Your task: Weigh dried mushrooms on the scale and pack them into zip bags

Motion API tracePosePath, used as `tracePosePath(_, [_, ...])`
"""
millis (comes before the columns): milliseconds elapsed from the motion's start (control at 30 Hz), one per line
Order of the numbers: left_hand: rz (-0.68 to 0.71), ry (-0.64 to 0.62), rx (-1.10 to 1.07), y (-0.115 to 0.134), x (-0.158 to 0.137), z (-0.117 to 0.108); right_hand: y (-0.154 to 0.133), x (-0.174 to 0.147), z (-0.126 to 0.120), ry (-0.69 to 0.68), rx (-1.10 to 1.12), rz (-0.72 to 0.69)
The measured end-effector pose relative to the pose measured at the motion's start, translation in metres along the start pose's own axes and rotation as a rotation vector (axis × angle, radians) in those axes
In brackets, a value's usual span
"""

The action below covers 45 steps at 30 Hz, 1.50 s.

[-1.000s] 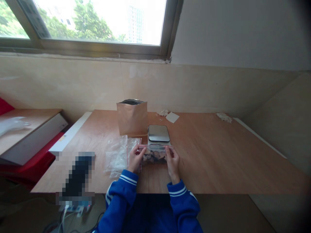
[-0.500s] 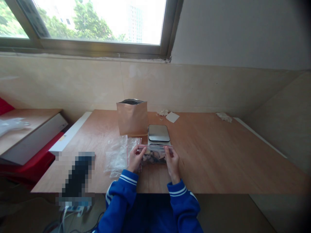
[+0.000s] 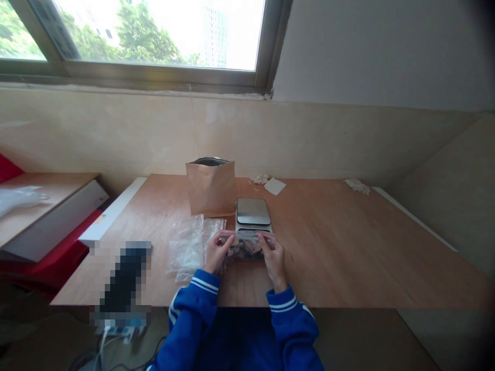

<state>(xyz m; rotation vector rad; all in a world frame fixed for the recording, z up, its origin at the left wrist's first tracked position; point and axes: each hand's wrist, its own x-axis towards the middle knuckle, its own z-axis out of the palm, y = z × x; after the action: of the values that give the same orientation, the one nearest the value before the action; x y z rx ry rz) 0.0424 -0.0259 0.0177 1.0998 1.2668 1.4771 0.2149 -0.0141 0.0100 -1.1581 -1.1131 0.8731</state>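
Observation:
A clear zip bag (image 3: pixel 245 249) with dark and pinkish pieces inside is stretched between my hands, its reddish zip strip along the top. My left hand (image 3: pixel 217 252) pinches the left end of that strip between thumb and fingers. At the right part of the strip, my right hand (image 3: pixel 274 256) pinches with thumb and fingers. Just beyond the bag lies a small scale (image 3: pixel 253 212) with a metal plate, its front partly hidden by the bag. Flat clear zip bags (image 3: pixel 187 252) lie beside my left hand.
A brown paper pouch (image 3: pixel 211 189) stands with its top open behind the flat bags. A white square (image 3: pixel 275 186) and white scraps (image 3: pixel 259 179) lie near the wall, more scraps (image 3: pixel 357 186) farther right. A pixelated dark object (image 3: pixel 126 281) is at the table's left front edge.
My right thumb has slid a little to the left along the zip strip. My left hand and the other things stay about where they were.

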Motion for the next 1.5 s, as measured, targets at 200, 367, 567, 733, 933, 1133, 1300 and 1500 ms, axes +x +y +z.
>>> tracePosePath(200, [-0.006, 0.021, 0.001, 0.006, -0.002, 0.001, -0.003, 0.0, 0.0, -0.014, -0.01, -0.02])
tracePosePath(367, [-0.009, -0.002, -0.04, 0.005, -0.002, 0.001, -0.007, -0.001, 0.002, -0.054, 0.043, 0.015])
tracePosePath(567, [0.002, -0.025, -0.024, -0.001, 0.0, 0.001, -0.009, -0.003, 0.006, -0.12, 0.082, 0.037])
tracePosePath(733, [0.021, -0.04, -0.019, 0.0, 0.0, 0.0, -0.01, -0.003, 0.005, -0.134, 0.091, 0.013])
tracePosePath(933, [0.048, -0.071, -0.012, 0.006, -0.001, -0.001, -0.01, -0.004, 0.005, -0.138, 0.097, -0.003])
tracePosePath(1133, [0.003, -0.093, -0.042, 0.008, -0.002, 0.0, -0.009, -0.004, 0.004, -0.217, 0.11, 0.02])
tracePosePath(1300, [0.029, -0.125, -0.027, 0.007, -0.001, 0.001, -0.009, -0.004, 0.005, -0.25, 0.057, -0.029])
tracePosePath(1500, [0.051, -0.125, -0.022, 0.008, -0.001, 0.002, -0.005, -0.004, 0.005, -0.245, 0.061, -0.023])
